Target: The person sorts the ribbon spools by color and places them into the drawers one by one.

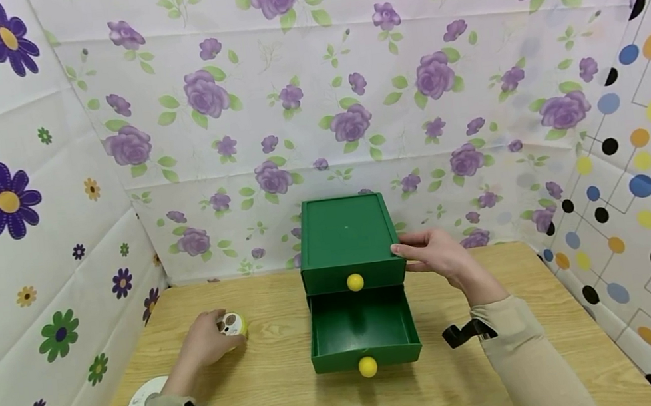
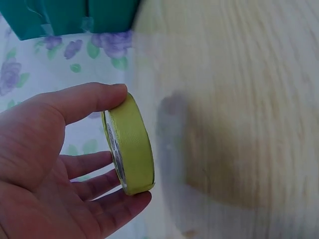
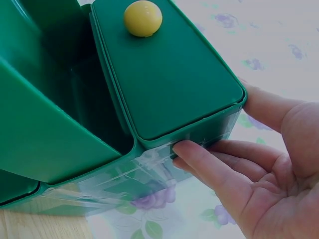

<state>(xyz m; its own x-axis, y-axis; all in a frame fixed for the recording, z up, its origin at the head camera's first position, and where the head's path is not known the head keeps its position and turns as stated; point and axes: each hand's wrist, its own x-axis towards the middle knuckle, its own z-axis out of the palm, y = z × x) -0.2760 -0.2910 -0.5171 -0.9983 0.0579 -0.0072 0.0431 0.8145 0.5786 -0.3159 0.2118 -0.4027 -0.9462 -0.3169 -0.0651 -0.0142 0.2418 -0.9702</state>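
My left hand (image 1: pixel 211 338) holds a roll of yellow-green ribbon (image 2: pixel 133 147) at the left of the table, thumb on one side of its rim and fingers on the other. Its flat face, white with dark round marks, shows in the head view. A green drawer cabinet (image 1: pixel 347 231) with yellow knobs stands near the middle. Its top drawer (image 3: pixel 169 74) is closed, while the drawer below (image 1: pixel 367 357) is pulled out with a bare interior. My right hand (image 1: pixel 437 257) rests on the cabinet's upper right side, thumb at the top edge and fingers against the side wall.
A white round object (image 1: pixel 143 398) lies at the table's left, partly hidden by the left forearm. The wooden table (image 1: pixel 275 396) is bordered by patterned cloth walls (image 1: pixel 207 169) at the back and both sides. Clear tape runs along the cabinet's side.
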